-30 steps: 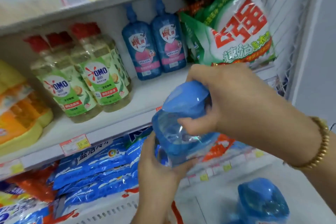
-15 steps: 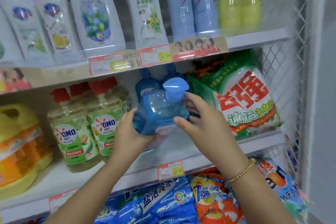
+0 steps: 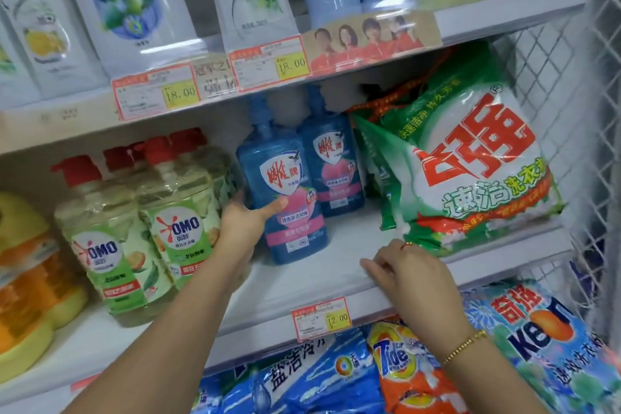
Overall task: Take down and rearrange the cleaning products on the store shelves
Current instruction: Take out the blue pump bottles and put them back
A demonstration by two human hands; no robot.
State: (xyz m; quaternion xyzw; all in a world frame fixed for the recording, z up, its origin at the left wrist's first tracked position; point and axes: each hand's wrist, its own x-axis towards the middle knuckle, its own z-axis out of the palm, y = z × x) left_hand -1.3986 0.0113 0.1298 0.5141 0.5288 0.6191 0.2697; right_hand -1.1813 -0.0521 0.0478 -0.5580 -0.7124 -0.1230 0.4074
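A blue pump bottle with a pink label [image 3: 285,198] stands upright on the middle white shelf [image 3: 336,282]. My left hand [image 3: 243,223] holds its left side, thumb across the label. A second, matching blue bottle [image 3: 332,164] stands just behind and to its right. My right hand [image 3: 408,274] rests on the bare shelf in front of the big green-and-white detergent bag [image 3: 470,164], fingers loosely bent, holding nothing.
Green OMO bottles with red caps [image 3: 144,228] crowd the left of the blue bottles, and yellow jugs [image 3: 23,279] sit further left. Refill pouches [image 3: 124,3] fill the shelf above. Detergent bags [image 3: 403,370] lie on the shelf below. A wire mesh panel [image 3: 601,111] closes the right side.
The blue bottle, held tilted in both hands in front of the shelf, now stands upright on it. My right hand has let go and dropped to the shelf surface.
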